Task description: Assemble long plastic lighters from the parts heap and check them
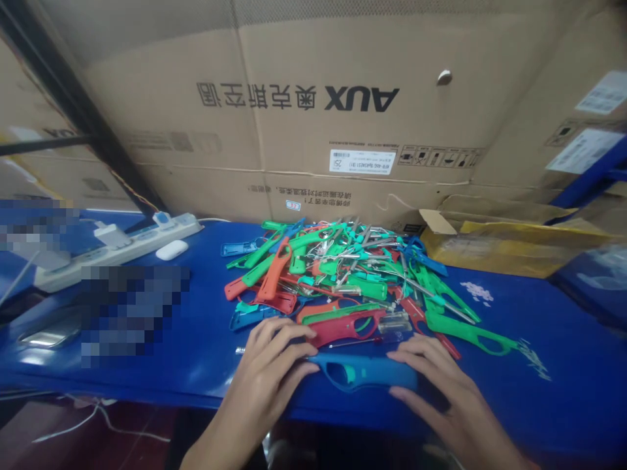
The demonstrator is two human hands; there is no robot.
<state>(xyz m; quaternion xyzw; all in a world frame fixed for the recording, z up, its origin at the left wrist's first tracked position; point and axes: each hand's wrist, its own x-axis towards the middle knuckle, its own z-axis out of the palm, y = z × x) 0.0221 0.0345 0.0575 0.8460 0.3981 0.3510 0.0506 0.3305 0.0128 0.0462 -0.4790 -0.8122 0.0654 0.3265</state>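
Observation:
A blue long-nosed gas lighter (386, 373) with a teal trigger lies sideways between my two hands at the table's front edge. My left hand (274, 365) pinches its nozzle end, with a metal tip (240, 351) showing beyond the fingers. Around the handle end, the thumb and fingers of my right hand (441, 378) are closed. Just behind it are a red lighter shell (343, 326) and a screwdriver (392, 329) with a clear handle. A heap of green, orange, red and blue lighter parts (337, 261) spreads beyond my hands.
A large cardboard box (294, 143) stands behind the blue table (206, 365). To the left lie a white power strip (132, 241), a white earbud case (171, 250) and a phone (51, 331). At right are an open yellow-taped carton (490, 251), small pink pieces (476, 292) and thin pale pieces (533, 359).

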